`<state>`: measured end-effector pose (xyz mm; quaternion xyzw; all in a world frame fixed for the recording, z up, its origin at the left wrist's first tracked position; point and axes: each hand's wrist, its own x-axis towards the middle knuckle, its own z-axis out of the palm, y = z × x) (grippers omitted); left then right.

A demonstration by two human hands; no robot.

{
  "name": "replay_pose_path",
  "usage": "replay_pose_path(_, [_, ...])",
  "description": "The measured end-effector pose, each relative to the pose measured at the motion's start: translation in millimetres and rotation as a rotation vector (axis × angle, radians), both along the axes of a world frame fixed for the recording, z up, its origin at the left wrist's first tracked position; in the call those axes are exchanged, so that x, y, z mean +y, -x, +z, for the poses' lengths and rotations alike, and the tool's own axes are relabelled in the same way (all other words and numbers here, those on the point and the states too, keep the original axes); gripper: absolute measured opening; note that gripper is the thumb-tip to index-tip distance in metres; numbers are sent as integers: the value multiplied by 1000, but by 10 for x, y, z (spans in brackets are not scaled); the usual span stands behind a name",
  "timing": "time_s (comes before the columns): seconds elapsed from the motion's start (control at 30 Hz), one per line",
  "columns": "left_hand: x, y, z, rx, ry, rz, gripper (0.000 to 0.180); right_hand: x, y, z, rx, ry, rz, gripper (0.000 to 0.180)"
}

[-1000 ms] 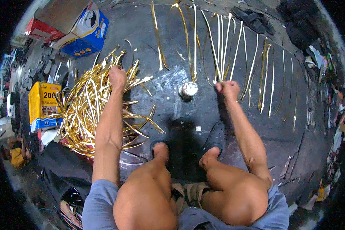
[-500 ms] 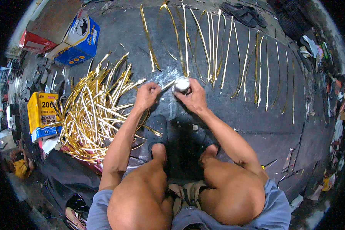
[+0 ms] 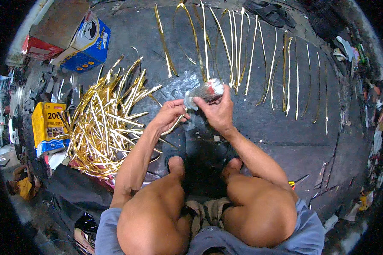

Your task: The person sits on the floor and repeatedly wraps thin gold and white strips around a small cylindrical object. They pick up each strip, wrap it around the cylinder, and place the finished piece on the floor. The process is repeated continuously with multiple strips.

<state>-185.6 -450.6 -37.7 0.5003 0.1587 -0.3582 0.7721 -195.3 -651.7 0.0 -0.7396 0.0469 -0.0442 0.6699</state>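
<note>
My right hand point(image 3: 219, 112) is wrapped round a small silvery bottle point(image 3: 203, 94) with a reddish patch and whitish smears, partly blurred. It is tilted, its narrower end toward my left hand point(image 3: 169, 114). A gold strip point(image 3: 175, 123) is pinched in my left fingers, right beside that end; whether they touch I cannot tell. To the left of my left forearm lies a big tangled heap of gold strips point(image 3: 102, 123). Beyond my hands, several single gold strips point(image 3: 235, 51) are laid out in a row on the dark mat point(image 3: 259, 123).
At far left stand a blue and white carton point(image 3: 87, 49) and a yellow box point(image 3: 49, 125). A whitish stained patch point(image 3: 176, 85) marks the mat ahead. Sandals point(image 3: 270, 15) lie at the back; a yellow-handled tool point(image 3: 292, 184) is beside my right knee. Scraps line the right edge.
The bottle has swung from end-on to lying tilted, its narrow end now toward my left hand. My left hand has moved nearer and lower, turning the gold strip toward me.
</note>
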Motion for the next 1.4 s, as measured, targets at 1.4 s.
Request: replay_pose_path(1.4, [-512,-265,-28,-1081,-679,-29,42,-376,-650,-1209,412,290,-20,22])
